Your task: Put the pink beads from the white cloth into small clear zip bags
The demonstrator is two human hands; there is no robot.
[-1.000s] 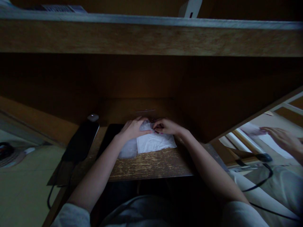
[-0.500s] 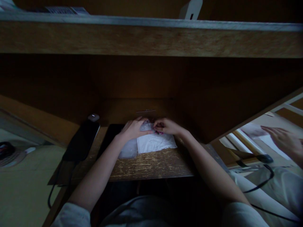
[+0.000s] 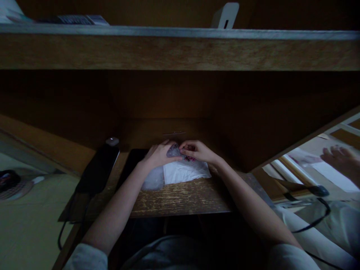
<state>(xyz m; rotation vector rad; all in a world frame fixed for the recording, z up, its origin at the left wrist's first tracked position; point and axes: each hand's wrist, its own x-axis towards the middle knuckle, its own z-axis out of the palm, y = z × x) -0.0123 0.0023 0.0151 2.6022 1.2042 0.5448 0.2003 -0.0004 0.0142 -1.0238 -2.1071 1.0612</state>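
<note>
Left hand [image 3: 160, 155]: half shut on a small clear bag [image 3: 174, 151], holding it steady.
Right hand [image 3: 198, 151]: pinching it, I think.
White sheet [image 3: 185, 173]: six o'clock.

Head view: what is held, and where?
The right hand pinches a clear plastic packet at its right end; the left hand touches its left side.

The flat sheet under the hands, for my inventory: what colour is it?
The sheet is white, clearest in the head view.

Very dim here, deep shadow under the wooden shelf [image 3: 180, 52], paler light at the sides, edges warping, and the left hand [image 3: 159, 155] looks rather soft, it seems.
</note>
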